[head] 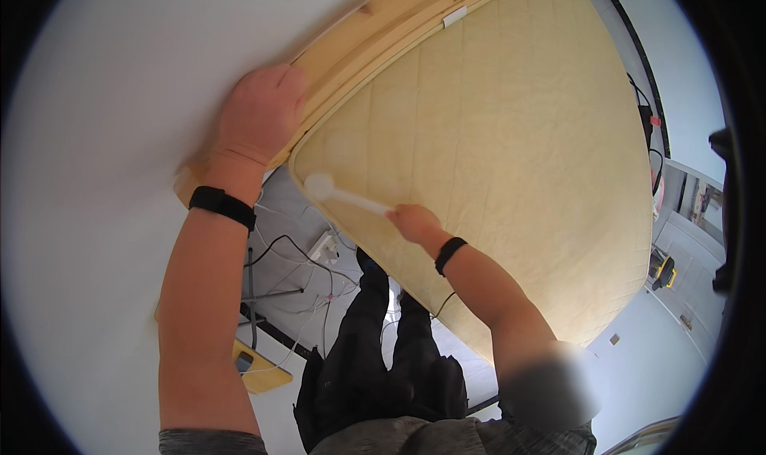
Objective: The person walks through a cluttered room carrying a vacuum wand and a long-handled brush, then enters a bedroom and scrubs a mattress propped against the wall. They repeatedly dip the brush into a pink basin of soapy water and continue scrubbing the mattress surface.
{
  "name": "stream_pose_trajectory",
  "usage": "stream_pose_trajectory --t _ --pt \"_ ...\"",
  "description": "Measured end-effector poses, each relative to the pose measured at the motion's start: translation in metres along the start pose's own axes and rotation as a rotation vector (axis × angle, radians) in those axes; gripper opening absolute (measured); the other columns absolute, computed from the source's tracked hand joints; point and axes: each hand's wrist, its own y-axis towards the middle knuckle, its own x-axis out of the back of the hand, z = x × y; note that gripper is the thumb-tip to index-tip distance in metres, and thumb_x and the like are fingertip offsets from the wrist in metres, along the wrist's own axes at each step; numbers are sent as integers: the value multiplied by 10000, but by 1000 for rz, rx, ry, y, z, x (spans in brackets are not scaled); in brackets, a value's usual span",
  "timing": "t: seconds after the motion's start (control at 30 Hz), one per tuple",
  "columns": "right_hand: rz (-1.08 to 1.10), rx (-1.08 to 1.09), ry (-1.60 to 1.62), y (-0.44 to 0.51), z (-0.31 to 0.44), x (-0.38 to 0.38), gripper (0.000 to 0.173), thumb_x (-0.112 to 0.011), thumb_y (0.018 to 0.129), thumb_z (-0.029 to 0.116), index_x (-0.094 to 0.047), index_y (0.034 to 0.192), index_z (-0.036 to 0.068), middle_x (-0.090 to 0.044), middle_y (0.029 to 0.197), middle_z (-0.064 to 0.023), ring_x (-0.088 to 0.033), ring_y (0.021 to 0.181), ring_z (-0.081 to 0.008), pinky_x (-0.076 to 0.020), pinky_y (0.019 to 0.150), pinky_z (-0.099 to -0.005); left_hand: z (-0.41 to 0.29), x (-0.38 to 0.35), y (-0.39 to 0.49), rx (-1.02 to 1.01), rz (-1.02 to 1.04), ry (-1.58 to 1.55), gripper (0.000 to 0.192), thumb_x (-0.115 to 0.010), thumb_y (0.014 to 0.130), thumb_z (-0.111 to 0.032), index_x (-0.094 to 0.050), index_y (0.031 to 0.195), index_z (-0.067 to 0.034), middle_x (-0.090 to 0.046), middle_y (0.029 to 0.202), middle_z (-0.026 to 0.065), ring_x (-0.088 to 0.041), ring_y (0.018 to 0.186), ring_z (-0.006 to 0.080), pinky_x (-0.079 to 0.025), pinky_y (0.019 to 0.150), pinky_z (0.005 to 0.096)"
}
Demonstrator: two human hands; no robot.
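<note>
A pale yellow quilted mattress (497,143) fills the middle and right of the view, its upper left edge against a light wooden bed board (359,30). My left hand (263,111) rests with bent fingers on that board, near the mattress corner; its fingertips are hidden. Lower down, my right hand (414,223) is closed around the handle of a white long-handled brush or beater (359,201). Its round head is motion-blurred and lies over the mattress near the left corner. Whether the head touches the fabric cannot be told.
A white power strip (325,248) and tangled cables lie on the floor left of my legs, by a metal stand leg (272,295). A yellow board (263,368) holds a dark object. A white wall (119,96) is at left, a black and yellow device (663,270) at right.
</note>
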Motion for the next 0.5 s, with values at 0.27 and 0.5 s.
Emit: stream_pose_trajectory --t 0.27,0.5 --pt "-347 -367 613 32 -3 0 472 -391 963 441 -620 1045 36 -625 1113 -200 -586 1055 -354 -450 898 -474 0 0 0 23 8 -23 125 -609 793 -88 -496 742 -80 -506 684 88 -533 671 293 -466 599 397" --pt "-524 -196 318 29 -30 52 452 -335 996 334 -660 944 24 -673 896 -193 -639 885 -369 -499 772 -457 -1 -1 1 38 42 -4 105 -610 773 -75 -506 763 -84 -515 685 76 -540 671 289 -470 589 395"
